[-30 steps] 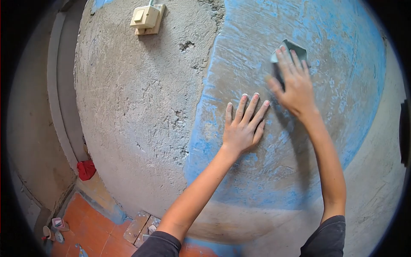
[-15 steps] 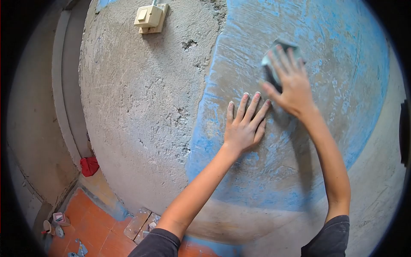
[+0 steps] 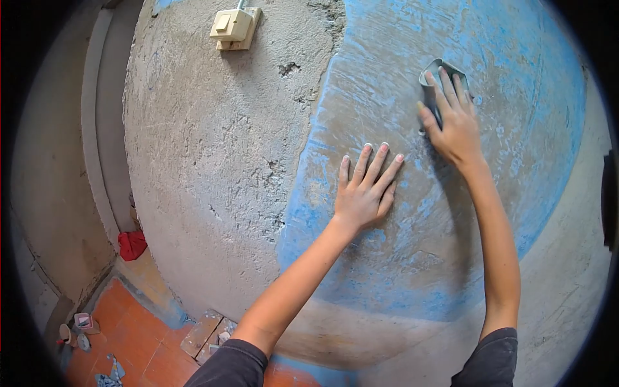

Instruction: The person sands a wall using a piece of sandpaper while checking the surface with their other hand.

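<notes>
My right hand presses a grey-green sheet flat against the wall, its fingers spread over the sheet and the sheet's edges curling up around the fingertips. Lower and to the left, my left hand lies flat on the wall with its fingers apart and nothing in it; the fingertips look dusty. Both hands are on the part of the wall with worn blue paint, where grey-brown patches show through. Rough bare plaster borders the paint on the left.
A cream switch box is mounted high on the plaster. Down at the left are a red cloth, a small pink container and scraps on the orange tiled floor. A dark object shows at the right edge.
My right hand moved left and slightly down with the sheet, then back up to the right. My left hand stays at nearly the same place on the wall. The view has shifted slightly.
</notes>
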### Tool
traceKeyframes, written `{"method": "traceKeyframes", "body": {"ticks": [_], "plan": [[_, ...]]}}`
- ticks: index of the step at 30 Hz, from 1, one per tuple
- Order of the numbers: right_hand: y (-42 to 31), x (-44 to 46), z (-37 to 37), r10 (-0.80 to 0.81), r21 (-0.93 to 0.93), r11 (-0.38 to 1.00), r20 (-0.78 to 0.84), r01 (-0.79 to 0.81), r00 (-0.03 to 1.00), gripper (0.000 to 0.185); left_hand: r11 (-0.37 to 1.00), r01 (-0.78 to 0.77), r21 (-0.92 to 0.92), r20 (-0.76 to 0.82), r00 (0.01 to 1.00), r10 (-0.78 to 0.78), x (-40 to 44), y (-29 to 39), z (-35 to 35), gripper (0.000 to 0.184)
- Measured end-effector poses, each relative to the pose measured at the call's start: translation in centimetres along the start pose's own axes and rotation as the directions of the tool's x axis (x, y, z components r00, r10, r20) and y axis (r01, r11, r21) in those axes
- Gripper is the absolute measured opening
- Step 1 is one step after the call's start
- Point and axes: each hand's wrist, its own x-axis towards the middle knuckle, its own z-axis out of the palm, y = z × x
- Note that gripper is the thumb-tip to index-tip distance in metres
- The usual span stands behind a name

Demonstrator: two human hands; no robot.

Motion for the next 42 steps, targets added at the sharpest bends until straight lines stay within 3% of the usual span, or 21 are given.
{"method": "traceKeyframes", "body": {"ticks": [2,4,6,9,12,13,14,16,19,22,23,26,27,30,32,34,35,36,38,39,42], "plan": [[-1.3,-1.0,0.6,-0.041,-0.013,0.999,-0.033,0.041,0.999,0.069,1.000,0.002,0.016,-0.014,1.000,-0.002,-0.2,-0.2,0.2,0.053],[-3.6,-3.0,-0.4,-0.287,0.064,0.958,0.184,0.280,0.940,0.069,1.000,0.024,-0.010,0.046,0.999,-0.024,-0.9,-0.3,0.4,0.054],[-1.8,-2.2,-1.1,-0.304,0.110,0.952,0.263,0.284,0.916,0.067,1.000,0.026,-0.009,0.045,0.999,-0.026,-1.3,-0.4,0.5,0.055],[1.9,-1.0,0.3,0.113,0.168,0.981,-0.081,-0.098,0.990,0.069,0.999,0.031,0.023,0.005,1.000,-0.031,-2.5,-0.1,0.2,0.054],[-0.6,-3.8,0.4,-0.109,0.042,0.993,0.061,0.107,0.992,0.073,0.998,0.047,0.035,0.021,0.999,-0.048,-3.5,-0.4,0.1,0.053],[-2.3,-4.7,-1.6,-0.185,0.153,0.977,0.255,0.149,0.949,0.077,0.997,0.058,0.041,0.023,0.998,-0.059,-3.7,-0.3,0.1,0.053],[-2.3,-5.7,-1.8,-0.330,0.234,0.935,0.299,0.266,0.895,0.078,0.997,0.067,0.045,0.026,0.997,-0.068,-4.0,-0.2,0.0,0.052],[-0.3,-5.5,-2.4,-0.260,0.120,0.965,0.363,0.232,0.895,0.079,0.997,0.064,0.049,0.016,0.998,-0.065,-4.6,-0.3,0.1,0.052],[1.8,-6.3,-0.8,0.111,0.147,0.983,-0.001,-0.110,0.994,0.080,0.996,0.072,0.047,0.014,0.997,-0.073,-5.7,-0.5,0.1,0.051],[-1.6,-10.6,-0.5,-0.096,0.046,0.995,0.256,0.087,0.962,0.075,0.995,0.082,0.055,0.037,0.996,-0.084,-6.3,-0.5,0.1,0.050],[-2.0,-11.8,-1.2,-0.304,0.212,0.947,0.364,0.239,0.880,0.070,0.996,0.078,0.054,0.025,0.997,-0.079,-6.3,-0.6,0.2,0.050],[0.4,-13.1,-1.5,-0.232,0.187,0.967,0.378,0.172,0.896,0.066,0.995,0.078,0.069,0.021,0.997,-0.079,-6.4,-0.5,0.3,0.050],[1.0,-13.5,-1.4,-0.003,0.086,0.996,0.238,-0.018,0.971,0.062,0.995,0.073,0.067,0.015,0.997,-0.074,-6.5,-0.6,0.4,0.050],[-0.1,-15.3,-0.8,0.262,0.037,0.964,0.041,-0.263,0.964,0.056,0.993,0.083,0.078,0.028,0.996,-0.085,-6.8,-0.5,0.2,0.050],[-1.5,-18.7,-1.3,0.057,0.144,0.984,0.281,-0.101,0.958,0.052,0.994,0.067,0.091,0.021,0.997,-0.069,-6.9,-0.6,0.3,0.051],[-1.5,-21.3,-2.0,-0.226,0.329,0.942,0.458,0.072,0.860,0.050,0.992,0.072,0.107,0.032,0.997,-0.076,-7.0,-0.5,0.4,0.051],[-0.4,-21.9,-2.6,-0.150,0.268,0.963,0.496,0.014,0.855,0.048,0.992,0.059,0.107,0.023,0.998,-0.062,-7.0,-0.5,0.5,0.051],[0.2,-22.1,-2.6,0.031,0.209,0.970,0.391,-0.121,0.920,0.049,0.992,0.056,0.109,0.022,0.998,-0.059,-7.0,-0.6,0.6,0.051],[0.8,-22.5,-2.6,0.374,0.144,0.909,0.138,-0.392,0.917,0.052,0.991,0.059,0.119,0.023,0.998,-0.062,-7.3,-0.5,0.5,0.050],[0.1,-23.0,-2.4,0.386,0.019,0.921,0.112,-0.390,0.916,0.055,0.989,0.068,0.131,0.033,0.997,-0.073,-7.6,-0.4,0.6,0.050],[-3.4,-26.8,-2.5,0.009,0.233,0.965,0.424,-0.118,0.906,0.056,0.985,0.120,0.126,0.048,0.991,-0.127,-8.6,0.0,0.8,0.051]]}}
